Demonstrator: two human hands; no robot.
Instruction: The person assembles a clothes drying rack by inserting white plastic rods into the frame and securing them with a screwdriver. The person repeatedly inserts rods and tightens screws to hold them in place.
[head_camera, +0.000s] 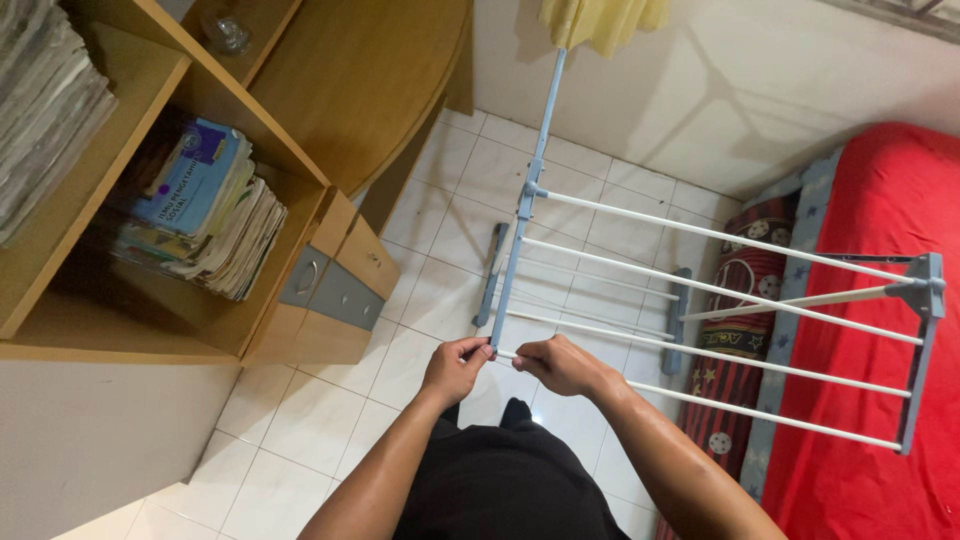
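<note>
A: Report the position of the drying rack (720, 300).

B: The drying rack stands on the tiled floor (330, 420), between the wooden shelf unit (250, 160) and the red mattress (880, 300). Its white rods run between a blue side bar (515, 250) near the shelf unit and a blue end bracket (925, 330) over the mattress.

A: Left hand (455, 368)?

B: Fingers closed, pinching the lower end of the blue side bar, where the nearest white rod (760, 412) meets it.

A: Right hand (560, 365)?

B: Fingers curled shut around that same white rod, just beside the left hand. The two hands are nearly touching.

A: Surroundings?

B: Stacked books (200, 210) lie in the shelf unit's open compartment; grey drawers (330, 290) sit at its corner. A yellow cloth (600, 20) hangs at the wall above the rack's far end.
</note>
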